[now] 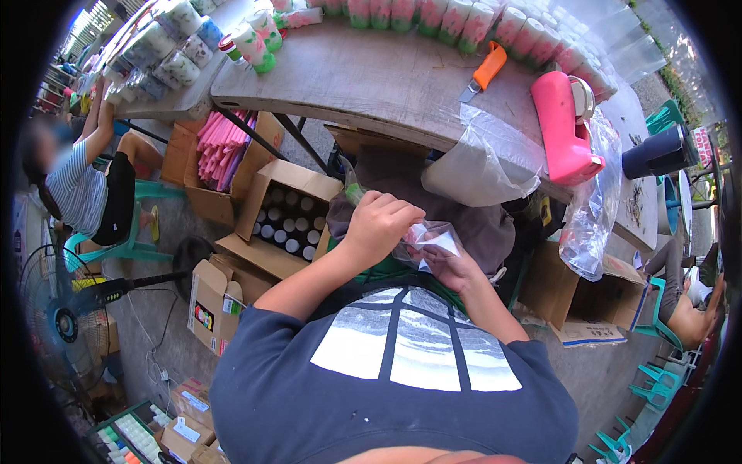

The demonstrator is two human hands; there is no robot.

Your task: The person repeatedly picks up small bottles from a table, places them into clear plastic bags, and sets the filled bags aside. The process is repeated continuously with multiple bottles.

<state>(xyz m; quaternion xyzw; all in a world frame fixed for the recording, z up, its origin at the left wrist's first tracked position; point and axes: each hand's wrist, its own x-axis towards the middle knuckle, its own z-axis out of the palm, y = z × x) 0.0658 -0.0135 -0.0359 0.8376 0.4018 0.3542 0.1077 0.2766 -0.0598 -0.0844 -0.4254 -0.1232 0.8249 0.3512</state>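
Over my lap, both hands are on a clear plastic bag (pixel 445 230) with pink and white patches. My left hand (pixel 382 226) pinches its upper left side, the back of the hand towards me. A strip of clear plastic with a green end (pixel 353 188) sticks out past that hand; whether it belongs to the same bag is hidden. My right hand (pixel 449 261) holds the lower right part, its fingers seen partly through the film. A dark cloth (pixel 400 174) drapes over my knees below the hands.
The table (pixel 371 75) carries rows of pink-and-green wrapped cylinders (pixel 403 13), an orange utility knife (pixel 486 71) with blade out, a pink tape dispenser (pixel 562 127) and plastic film (pixel 487 162). A box of white-capped bottles (pixel 290 217), a fan (pixel 64 325) and a seated person (pixel 87 174) are left.
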